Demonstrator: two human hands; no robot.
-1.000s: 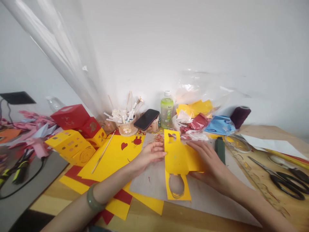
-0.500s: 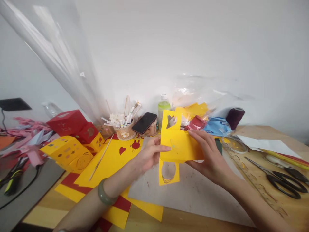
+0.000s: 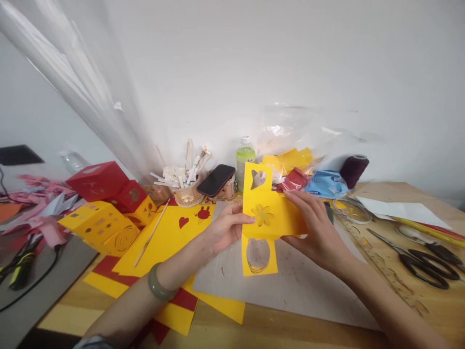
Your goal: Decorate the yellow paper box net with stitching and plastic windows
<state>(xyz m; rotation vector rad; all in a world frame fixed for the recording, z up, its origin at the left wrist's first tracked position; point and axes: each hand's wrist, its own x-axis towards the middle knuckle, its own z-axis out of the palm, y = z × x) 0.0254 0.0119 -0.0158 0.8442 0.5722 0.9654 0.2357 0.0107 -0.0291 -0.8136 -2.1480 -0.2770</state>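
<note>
A folded yellow paper cutout (image 3: 278,213) is held up between both hands above a grey board. Its upper flap has a heart-like hole, its middle panel a cut flower, and its lower flap a large round opening with pencil lines around it. My left hand (image 3: 229,225), with a green bangle on the wrist, pinches the left edge, thumb over the front. My right hand (image 3: 316,225) grips the right side, fingers on top and thumb below. Part of the paper is hidden behind the right fingers.
Yellow and red paper boxes (image 3: 103,225) stand at left beside yellow sheets (image 3: 160,242). A phone (image 3: 217,181) and a bottle (image 3: 245,155) stand behind. Black-handled scissors (image 3: 425,266) and a clear ruler (image 3: 385,271) lie right, on the wooden table (image 3: 446,300).
The yellow paper has turned slightly, so the flower cut now shows clearly and the lower flap has swung right. Both hands keep their hold.
</note>
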